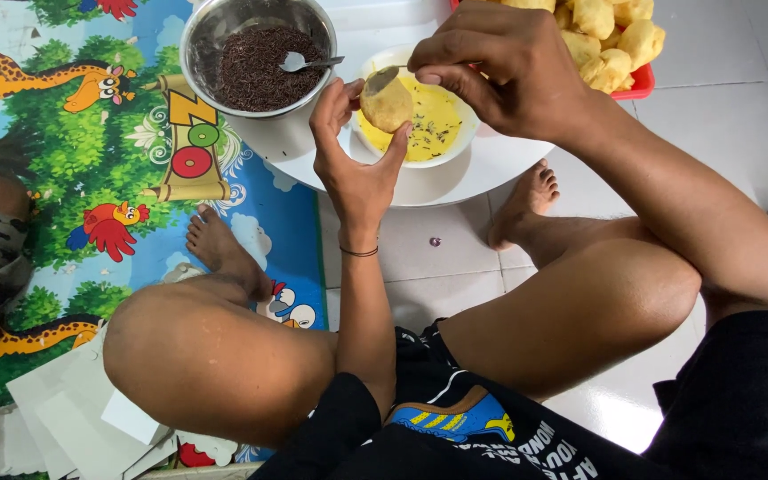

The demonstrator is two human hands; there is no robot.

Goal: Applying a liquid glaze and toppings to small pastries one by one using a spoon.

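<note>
Golden round pastry [388, 106]: gripped by left hand [357, 160], above white bowl of yellow spread [455, 147].
Right hand [491, 67]: pinching metal spoon [382, 79] against pastry.
Room: bowl near round white table's edge [455, 191].

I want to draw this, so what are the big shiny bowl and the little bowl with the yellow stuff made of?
The big bowl looks like metal, probably steel: grey, shiny, with bright reflections on its rim. The little bowl looks like white plastic or ceramic, smooth and plain; the picture cannot settle which. The spoon in the big bowl looks like metal too, glinting silver.
</note>
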